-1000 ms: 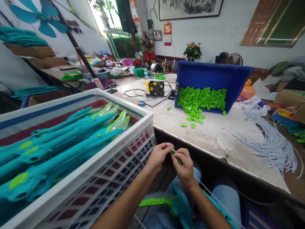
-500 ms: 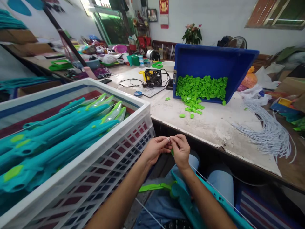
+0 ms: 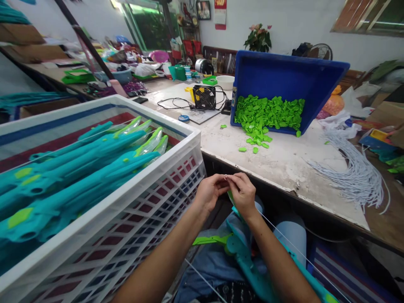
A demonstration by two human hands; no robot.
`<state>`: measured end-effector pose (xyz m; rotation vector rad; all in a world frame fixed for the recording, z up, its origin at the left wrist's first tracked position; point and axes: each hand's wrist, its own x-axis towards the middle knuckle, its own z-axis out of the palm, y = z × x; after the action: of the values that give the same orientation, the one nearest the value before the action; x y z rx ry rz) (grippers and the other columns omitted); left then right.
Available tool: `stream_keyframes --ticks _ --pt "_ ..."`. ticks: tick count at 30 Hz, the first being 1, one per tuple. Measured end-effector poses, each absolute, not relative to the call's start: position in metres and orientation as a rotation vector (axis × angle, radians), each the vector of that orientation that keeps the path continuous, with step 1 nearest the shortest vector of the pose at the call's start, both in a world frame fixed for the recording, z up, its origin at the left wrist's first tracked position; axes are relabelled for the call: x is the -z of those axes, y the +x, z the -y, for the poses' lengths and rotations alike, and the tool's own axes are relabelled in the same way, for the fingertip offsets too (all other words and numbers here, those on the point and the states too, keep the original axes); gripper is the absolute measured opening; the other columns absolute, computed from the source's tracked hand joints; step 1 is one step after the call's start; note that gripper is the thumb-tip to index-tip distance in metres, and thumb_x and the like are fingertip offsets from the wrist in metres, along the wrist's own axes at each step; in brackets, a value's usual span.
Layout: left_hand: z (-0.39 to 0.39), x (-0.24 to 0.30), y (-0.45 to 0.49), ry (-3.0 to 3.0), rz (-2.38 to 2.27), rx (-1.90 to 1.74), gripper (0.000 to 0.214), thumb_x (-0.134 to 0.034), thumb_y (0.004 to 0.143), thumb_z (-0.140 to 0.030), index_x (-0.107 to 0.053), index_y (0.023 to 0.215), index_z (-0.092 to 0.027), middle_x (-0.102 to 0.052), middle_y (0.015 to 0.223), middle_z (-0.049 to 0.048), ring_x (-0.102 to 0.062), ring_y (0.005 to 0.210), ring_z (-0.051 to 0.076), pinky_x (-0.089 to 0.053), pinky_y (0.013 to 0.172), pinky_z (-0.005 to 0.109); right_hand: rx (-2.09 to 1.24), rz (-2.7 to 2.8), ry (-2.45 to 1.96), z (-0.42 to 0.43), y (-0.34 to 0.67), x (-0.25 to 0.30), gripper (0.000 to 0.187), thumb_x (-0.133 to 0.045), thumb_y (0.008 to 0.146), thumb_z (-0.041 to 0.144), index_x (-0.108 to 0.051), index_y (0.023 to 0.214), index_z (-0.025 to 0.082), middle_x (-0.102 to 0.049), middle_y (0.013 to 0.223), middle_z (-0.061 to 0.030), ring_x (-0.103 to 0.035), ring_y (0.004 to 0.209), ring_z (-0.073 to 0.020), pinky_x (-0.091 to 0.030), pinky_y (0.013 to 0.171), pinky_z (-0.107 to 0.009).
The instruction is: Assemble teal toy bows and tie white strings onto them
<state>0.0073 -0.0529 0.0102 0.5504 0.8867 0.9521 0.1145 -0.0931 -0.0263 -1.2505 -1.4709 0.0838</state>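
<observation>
Fingertip to fingertip above my lap, my left hand (image 3: 208, 192) and my right hand (image 3: 243, 194) are both closed in a pinch on a small white loop of cord (image 3: 225, 177). A thin white string (image 3: 205, 281) runs slack-free across my lap; another stretch passes beyond my right forearm. Across my thighs lies a teal plastic toy (image 3: 241, 252) with a bright green arm (image 3: 208, 240), partly hidden by my right forearm. A bit of green shows just under my right hand. Whether the cord is tied to the toy is hidden.
To the left, a white lattice crate (image 3: 184, 139) holds several teal-and-green toys (image 3: 94, 168). On the table (image 3: 277, 164), a tipped blue bin (image 3: 284, 71) spills green pieces (image 3: 268, 113). A bundle of white cords (image 3: 356, 176) lies right; a black fan (image 3: 204, 97) stands behind.
Both hands have risen slightly in view, still pinching the cord together. The toy on my lap has shifted a little, and the camera view has tilted slightly.
</observation>
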Motion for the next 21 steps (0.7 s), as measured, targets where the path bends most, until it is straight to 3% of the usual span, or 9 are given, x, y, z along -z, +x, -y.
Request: stream_keyframes --ticks 6,14,21 --pt "0.056 -0.012 0.002 0.932 -0.882 -0.868 0.024 -0.078 0.051 -0.027 -0.072 0.068 -0.012 -0.069 0.068 0.0049 -0.062 0.067 0.016 -0.053 0.069 0.029 0.02 1.666 -1.376 0.096 0.127 0.015 0.02 -0.048 0.09 0.018 -0.067 0.085 0.02 -0.066 0.078 -0.0055 -0.061 0.076 -0.0176 -0.05 0.072 -0.03" --pt "0.057 -0.001 0.001 1.361 -1.051 -0.926 0.026 -0.072 0.064 -0.04 -0.068 0.069 -0.015 -0.059 0.056 -0.0004 -0.05 0.05 0.012 -0.039 0.047 0.022 -0.219 1.554 -1.35 0.099 0.139 0.014 0.017 -0.053 0.085 0.021 -0.065 0.074 0.019 -0.065 0.07 -0.0021 -0.059 0.061 -0.0134 -0.046 0.06 -0.025" --pt "0.056 -0.008 -0.016 1.607 -0.875 -0.746 0.022 -0.065 0.072 -0.037 -0.075 0.074 -0.019 -0.071 0.074 0.0041 -0.062 0.072 0.019 -0.047 0.066 0.025 -0.421 1.503 -1.299 0.105 0.139 0.02 0.019 -0.051 0.087 0.027 -0.065 0.076 0.019 -0.066 0.072 -0.0015 -0.06 0.063 -0.0131 -0.047 0.061 -0.025"
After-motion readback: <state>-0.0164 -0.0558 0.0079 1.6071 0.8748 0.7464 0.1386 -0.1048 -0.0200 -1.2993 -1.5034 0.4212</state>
